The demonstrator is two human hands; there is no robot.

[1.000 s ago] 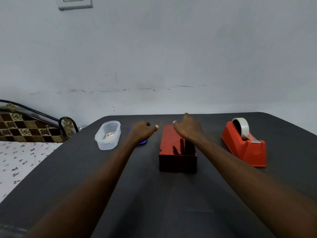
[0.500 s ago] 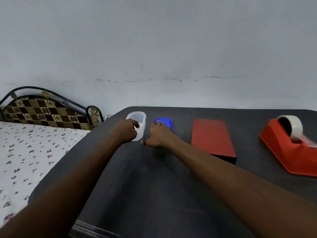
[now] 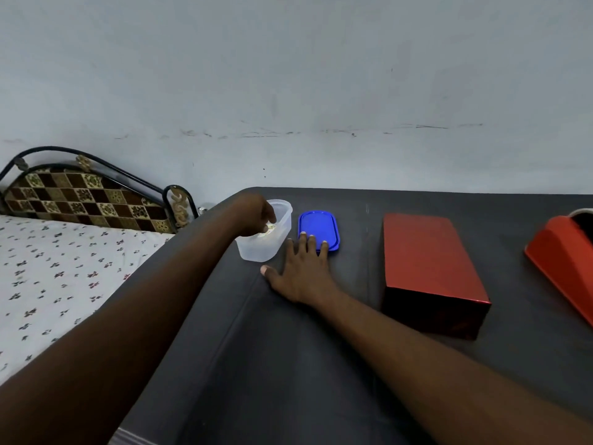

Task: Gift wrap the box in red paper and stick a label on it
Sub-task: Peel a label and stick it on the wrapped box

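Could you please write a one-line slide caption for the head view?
Left hand reaches into the clear tub; right hand rests flat beside the blue lid, red-wrapped box waiting.

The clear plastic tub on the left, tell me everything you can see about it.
The clear plastic tub is a small, translucent oblong container with rounded ends, standing upright and open near the table's far left corner. The left hand dips into it, fingers on something pale inside. Its blue lid lies flat just right of it, under the right hand's fingertips.
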